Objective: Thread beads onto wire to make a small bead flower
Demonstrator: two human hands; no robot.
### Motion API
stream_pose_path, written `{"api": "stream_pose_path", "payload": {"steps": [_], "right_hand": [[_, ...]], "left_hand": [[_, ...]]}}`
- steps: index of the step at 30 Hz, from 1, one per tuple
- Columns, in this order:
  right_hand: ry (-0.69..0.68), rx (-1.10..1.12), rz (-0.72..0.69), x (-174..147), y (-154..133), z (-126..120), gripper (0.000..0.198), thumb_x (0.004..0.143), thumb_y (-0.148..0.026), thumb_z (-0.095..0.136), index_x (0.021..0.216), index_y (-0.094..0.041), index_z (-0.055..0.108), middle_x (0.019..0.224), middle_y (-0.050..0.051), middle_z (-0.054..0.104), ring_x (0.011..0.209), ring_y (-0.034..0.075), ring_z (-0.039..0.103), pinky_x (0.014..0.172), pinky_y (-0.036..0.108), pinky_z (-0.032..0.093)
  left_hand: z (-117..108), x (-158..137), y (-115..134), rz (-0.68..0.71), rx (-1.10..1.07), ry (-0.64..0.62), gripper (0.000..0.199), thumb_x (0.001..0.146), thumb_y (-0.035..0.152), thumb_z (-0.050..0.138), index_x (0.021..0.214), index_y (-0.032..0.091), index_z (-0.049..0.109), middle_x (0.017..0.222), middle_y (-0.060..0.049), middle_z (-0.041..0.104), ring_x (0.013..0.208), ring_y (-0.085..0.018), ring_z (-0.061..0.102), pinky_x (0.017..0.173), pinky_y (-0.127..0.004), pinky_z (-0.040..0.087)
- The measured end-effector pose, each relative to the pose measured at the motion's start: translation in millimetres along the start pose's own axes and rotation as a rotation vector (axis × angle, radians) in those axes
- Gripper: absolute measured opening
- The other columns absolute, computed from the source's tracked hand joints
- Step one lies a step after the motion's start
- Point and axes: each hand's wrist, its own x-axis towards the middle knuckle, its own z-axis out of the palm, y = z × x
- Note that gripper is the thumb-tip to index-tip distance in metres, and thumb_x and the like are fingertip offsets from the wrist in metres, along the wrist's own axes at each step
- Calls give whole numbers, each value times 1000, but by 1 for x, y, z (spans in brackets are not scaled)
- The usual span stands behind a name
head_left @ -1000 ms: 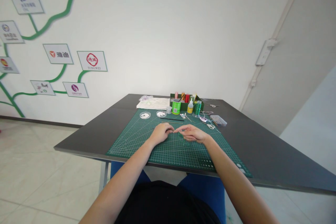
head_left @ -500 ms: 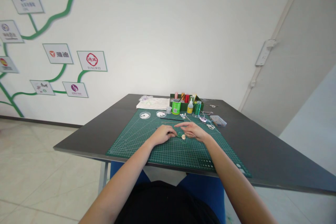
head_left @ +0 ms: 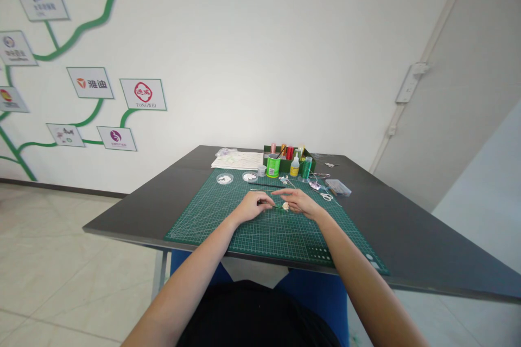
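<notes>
My left hand [head_left: 253, 206] is closed, thumb and fingers pinching the thin green stem [head_left: 277, 206] of a small craft flower. The cream-white flower head [head_left: 285, 206] points to the right, just above the green cutting mat [head_left: 260, 236]. Close beside it is my right hand [head_left: 300, 203], its index finger stretched out to the left over the stem. Its other fingers are loosely bent next to the flower head; whether they touch it, I cannot tell.
Behind my hands lie a dark thin rod [head_left: 266, 185] and two shallow dishes [head_left: 224, 179] with white pieces. Farther back stand a green can [head_left: 273, 166], a glue bottle [head_left: 294, 166] and a box of thread spools [head_left: 311, 160]. White-handled scissors [head_left: 326, 197] and a plastic case [head_left: 338, 187] lie right.
The flower head has risen slightly and turned, now closer to my right fingers. My left hand has shifted up a little with the stem; my right hand has barely moved.
</notes>
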Motion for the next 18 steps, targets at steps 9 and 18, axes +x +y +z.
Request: {"api": "stream_pose_path", "payload": {"steps": [9,18], "right_hand": [[-6,-31,54,4,6,2,51,76,-28,64,124,-8,67,37,-13,29,36,6,17,40,21,11],[-18,-22,41,4,6,4,56,70,-23,59,123,-8,65,36,-14,30,35,6,18,39,21,12]], "left_hand": [[3,0,-5,-61,-113,67,6,83,16,71,87,14,75,79,-4,71,66,-13,61,69,-25,46],[0,0,-2,14,-71,45,16,87,19,67,99,16,78,82,-4,69,69,-13,58,70,-25,43]]}}
